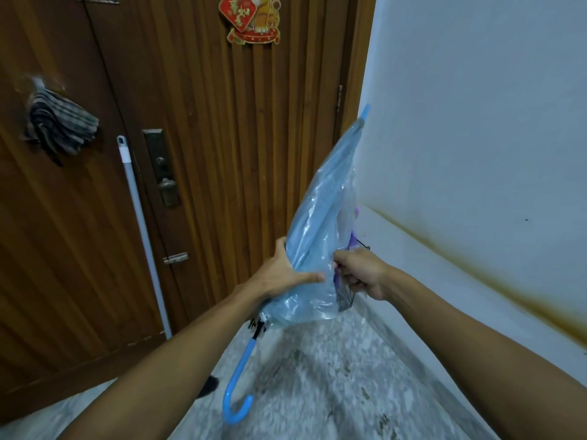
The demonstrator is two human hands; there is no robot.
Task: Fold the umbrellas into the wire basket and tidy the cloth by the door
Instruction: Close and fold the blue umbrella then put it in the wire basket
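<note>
While left hand clasps umbrella canopy, right hand pinches its edge.

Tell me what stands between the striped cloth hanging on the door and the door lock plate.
In the head view, a white pole leans against the wooden door between the striped cloth and the lock plate.

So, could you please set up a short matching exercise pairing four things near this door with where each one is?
Things:
1. umbrella
2. striped cloth
3. white pole
4. red ornament

Places:
A. leaning against the door beside the lock
B. hanging at the left of the door
C. stuck high on the door
D. held in both hands, hooked handle lowest

Pairs: 1-D, 2-B, 3-A, 4-C
</note>
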